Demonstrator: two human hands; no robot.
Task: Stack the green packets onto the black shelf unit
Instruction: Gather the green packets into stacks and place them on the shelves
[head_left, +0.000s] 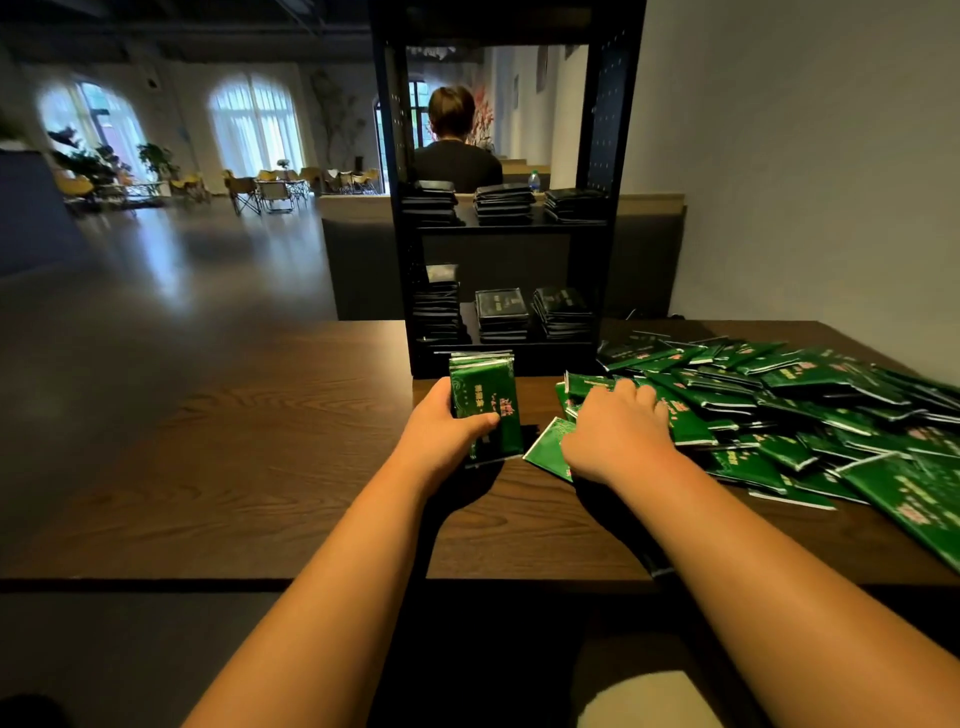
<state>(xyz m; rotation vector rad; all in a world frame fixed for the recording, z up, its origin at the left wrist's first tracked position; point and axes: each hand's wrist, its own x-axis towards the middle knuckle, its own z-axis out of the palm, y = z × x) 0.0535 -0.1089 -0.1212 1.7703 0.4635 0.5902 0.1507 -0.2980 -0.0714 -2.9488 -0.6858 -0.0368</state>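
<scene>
1. The step in hand looks like gathering loose packets into a bundle; squaring each new packet against the bundle before adding it should be giving a neater stack
2. The left hand (447, 423) is gripping a bundle of green packets (485, 400), thumb curled across its face, standing it on edge on the bench (260, 441)
3. The right hand (618, 426) is lying on the near edge of the loose pile (779, 405) spreading to its right, fingers bent; whether it is pinching a packet I cannot tell
4. The black shelf unit (387, 156) is standing just beyond both hands, already carrying stacks (503, 205)
</scene>
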